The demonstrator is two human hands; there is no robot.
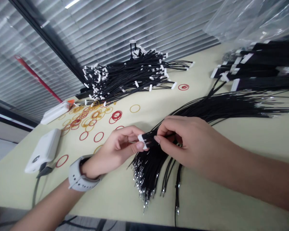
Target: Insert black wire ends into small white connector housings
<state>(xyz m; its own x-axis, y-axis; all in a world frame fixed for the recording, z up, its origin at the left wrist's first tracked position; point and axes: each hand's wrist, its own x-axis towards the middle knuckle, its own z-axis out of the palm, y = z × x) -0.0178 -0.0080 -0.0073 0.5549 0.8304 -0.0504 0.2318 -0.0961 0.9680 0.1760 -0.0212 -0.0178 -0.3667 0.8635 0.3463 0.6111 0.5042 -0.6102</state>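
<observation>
My left hand (125, 142), with a grey watch strap (80, 176) on its wrist, pinches a white connector housing (142, 141) between thumb and fingers. Black wires run out of the housing toward my right hand (180, 138). Its thumb and forefinger are closed on these black wires (151, 137) just behind the housing. Beneath both hands a thick bundle of loose black wires (149, 173) fans out, its shiny metal crimp terminals (144, 192) pointing toward me. More of the bundle stretches to the right, with metal-tipped ends there too. My right fingers hide part of the held wires.
Finished-looking black harnesses with white connectors (127, 73) lie heaped at the back. Red and yellow rubber bands (86, 118) are scattered at left, beside a white power bank (44, 150) with a cable. Further harness bundles (260, 64) and clear plastic bags (257, 19) occupy the back right.
</observation>
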